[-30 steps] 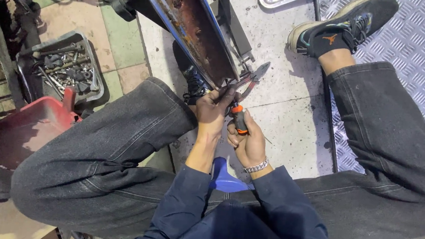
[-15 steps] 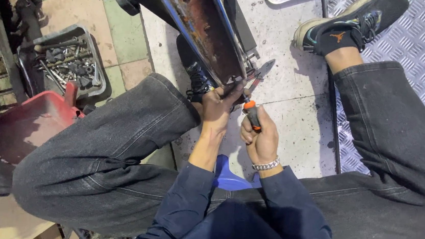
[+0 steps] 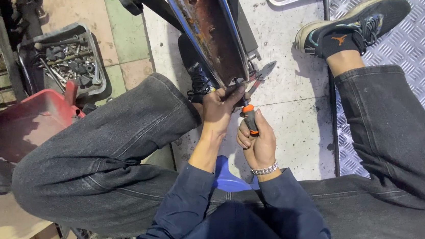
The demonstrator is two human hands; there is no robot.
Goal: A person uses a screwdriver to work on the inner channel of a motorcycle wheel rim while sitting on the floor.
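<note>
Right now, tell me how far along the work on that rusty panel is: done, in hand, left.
Done: loose bolts and nuts fill the grey tray, though whether they came off this part cannot be told. In hand: the left hand steadies the rusty panel at its lower end, and the right hand holds orange-handled pliers there. Left: the panel is still in place.

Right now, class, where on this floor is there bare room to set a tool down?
Bare concrete lies between the right hand, the shoe and the ridged metal plate. Crowded: the tray of bolts and red bin on the left.
</note>
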